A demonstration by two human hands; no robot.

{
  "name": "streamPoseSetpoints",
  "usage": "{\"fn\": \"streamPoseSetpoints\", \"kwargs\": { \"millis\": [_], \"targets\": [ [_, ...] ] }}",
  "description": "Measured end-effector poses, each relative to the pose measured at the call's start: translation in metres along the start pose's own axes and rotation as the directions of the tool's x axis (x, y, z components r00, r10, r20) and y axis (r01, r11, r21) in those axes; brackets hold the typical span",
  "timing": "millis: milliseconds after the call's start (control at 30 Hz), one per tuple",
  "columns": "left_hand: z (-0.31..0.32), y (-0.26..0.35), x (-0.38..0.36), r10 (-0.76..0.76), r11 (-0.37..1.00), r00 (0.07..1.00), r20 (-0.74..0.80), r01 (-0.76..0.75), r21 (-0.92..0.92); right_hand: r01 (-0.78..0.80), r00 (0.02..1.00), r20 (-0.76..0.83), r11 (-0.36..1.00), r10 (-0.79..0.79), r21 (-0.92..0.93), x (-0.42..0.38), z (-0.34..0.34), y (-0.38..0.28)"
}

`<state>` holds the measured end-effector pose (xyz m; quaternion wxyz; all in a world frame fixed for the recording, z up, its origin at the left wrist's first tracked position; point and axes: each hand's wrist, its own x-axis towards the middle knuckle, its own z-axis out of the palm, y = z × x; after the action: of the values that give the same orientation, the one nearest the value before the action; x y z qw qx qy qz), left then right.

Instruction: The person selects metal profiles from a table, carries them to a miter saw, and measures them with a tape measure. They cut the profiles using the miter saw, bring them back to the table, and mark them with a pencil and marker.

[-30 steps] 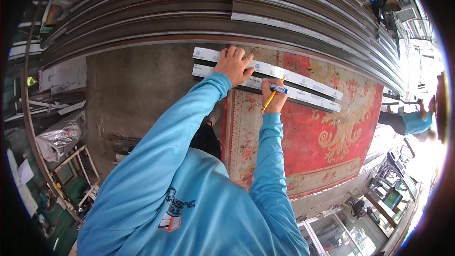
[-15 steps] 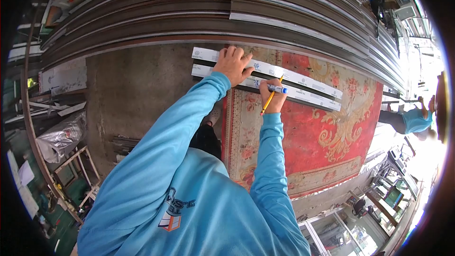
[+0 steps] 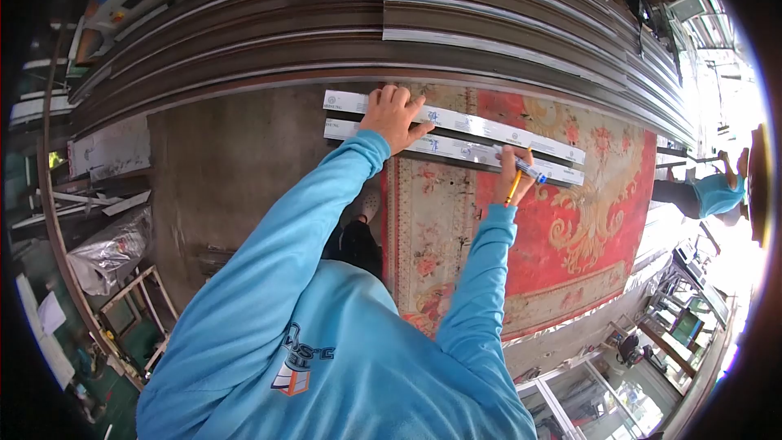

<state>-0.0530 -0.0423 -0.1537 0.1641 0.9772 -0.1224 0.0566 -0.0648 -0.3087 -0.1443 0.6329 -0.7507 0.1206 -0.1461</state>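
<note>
Two long, dark metal profiles lie side by side, their tops covered in white printed film: a far profile [image 3: 481,125] and a near profile [image 3: 456,150]. Blue handwritten marks show on both, close to my left hand [image 3: 395,120]. That hand grips the far profile near its left end, fingers bent over it and thumb toward the near one. My right hand [image 3: 511,182] is closed around a blue-ended marker [image 3: 533,173], whose tip side points at the near profile's film. A yellow pencil [image 3: 513,188] is tucked in the same hand.
Long brown profiles [image 3: 244,45] are stacked beyond the work. A red patterned carpet [image 3: 529,261] lies under the right part. Foil-wrapped material [image 3: 110,253] and a frame [image 3: 134,310] stand at left. Another person [image 3: 717,194] in a blue top is at far right.
My right hand has slid to the right along the near profile, carrying the marker and pencil. My left hand keeps its place on the far profile. The view has shifted slightly.
</note>
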Motion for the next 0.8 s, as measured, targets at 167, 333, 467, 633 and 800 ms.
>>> {"fn": "streamPoseSetpoints", "kwargs": {
  "millis": [167, 333, 467, 633, 800],
  "targets": [
    [-0.016, 0.003, 0.001, 0.001, 0.999, 0.995, 0.100, 0.005, -0.054, -0.035, 0.996, -0.076, 0.995, 0.043, 0.097, 0.014, -0.027, 0.010],
    [-0.021, -0.001, -0.001, 0.091, 0.996, 0.977, 0.193, -0.091, -0.005, -0.061, 0.996, -0.059, 0.991, 0.068, 0.116, 0.013, -0.034, 0.032],
    [-0.020, 0.000, -0.002, 0.113, 0.992, 0.971, 0.212, -0.123, 0.034, -0.083, 0.993, -0.061, 0.973, 0.098, 0.214, 0.010, -0.027, 0.021],
    [-0.019, 0.003, -0.002, 0.052, 0.999, 0.977, 0.206, -0.053, -0.002, -0.054, 0.996, -0.054, 0.972, 0.068, 0.229, 0.016, -0.028, 0.029],
    [-0.019, 0.003, 0.006, 0.016, 0.999, 0.956, 0.294, -0.003, -0.045, -0.035, 0.999, -0.036, 0.988, 0.041, 0.149, 0.025, -0.021, 0.024]
  ]
}}
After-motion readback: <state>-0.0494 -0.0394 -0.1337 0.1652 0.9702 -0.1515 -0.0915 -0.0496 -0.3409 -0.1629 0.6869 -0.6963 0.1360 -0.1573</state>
